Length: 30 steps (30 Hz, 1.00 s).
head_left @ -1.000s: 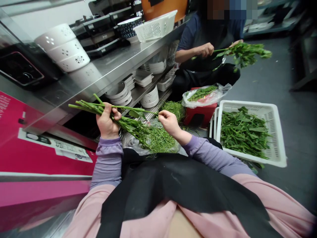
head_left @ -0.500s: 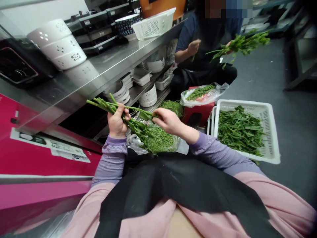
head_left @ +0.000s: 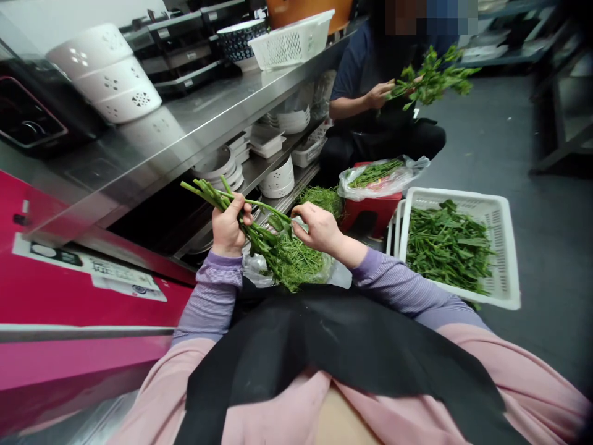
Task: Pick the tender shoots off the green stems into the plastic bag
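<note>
My left hand point(head_left: 228, 227) is closed round a bunch of leafy green vegetables point(head_left: 262, 240), with the cut stems sticking out to the upper left and the leaves hanging to the lower right. One long stem point(head_left: 265, 206) runs from this bunch across to my right hand point(head_left: 320, 230). The right fingers are curled at its far end in what looks like a pinch; the exact contact is hard to make out. Below both hands lies a pile of thin green stalks point(head_left: 303, 262) on a clear plastic bag point(head_left: 341, 274).
To the right stands a white basket point(head_left: 508, 247) of leafy greens point(head_left: 447, 247). A bag of greens point(head_left: 376, 175) rests on a red box point(head_left: 368, 213). Opposite, a person point(head_left: 349, 68) holds greens point(head_left: 428, 77). Steel shelving point(head_left: 204, 133) with dishes runs along the left.
My left hand and the bunch have shifted slightly right. My right thumb has moved a little lower. The other person's hands have come together at their greens.
</note>
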Each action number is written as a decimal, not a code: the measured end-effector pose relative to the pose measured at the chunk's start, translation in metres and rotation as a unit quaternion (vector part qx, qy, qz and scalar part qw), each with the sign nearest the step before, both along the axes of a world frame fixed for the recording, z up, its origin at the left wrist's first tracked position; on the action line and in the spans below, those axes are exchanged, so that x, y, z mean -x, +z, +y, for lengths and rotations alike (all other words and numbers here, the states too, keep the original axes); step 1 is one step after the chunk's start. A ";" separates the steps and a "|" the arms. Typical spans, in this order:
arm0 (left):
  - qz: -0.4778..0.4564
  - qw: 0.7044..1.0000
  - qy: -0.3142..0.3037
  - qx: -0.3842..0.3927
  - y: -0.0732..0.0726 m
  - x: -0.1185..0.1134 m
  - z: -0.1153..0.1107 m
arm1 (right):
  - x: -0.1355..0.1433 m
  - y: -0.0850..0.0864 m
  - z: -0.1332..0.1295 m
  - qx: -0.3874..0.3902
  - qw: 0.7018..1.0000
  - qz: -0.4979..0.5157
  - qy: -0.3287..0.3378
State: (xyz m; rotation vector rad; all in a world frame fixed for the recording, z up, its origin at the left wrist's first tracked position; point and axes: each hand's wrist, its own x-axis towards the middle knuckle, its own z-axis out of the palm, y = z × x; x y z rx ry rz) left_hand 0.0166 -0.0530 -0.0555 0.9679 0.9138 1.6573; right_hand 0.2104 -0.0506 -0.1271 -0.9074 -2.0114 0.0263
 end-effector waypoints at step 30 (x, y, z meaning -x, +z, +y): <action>0.161 0.984 -0.054 0.063 -0.039 -0.030 0.000 | 0.027 0.014 0.014 0.490 0.792 0.267 0.250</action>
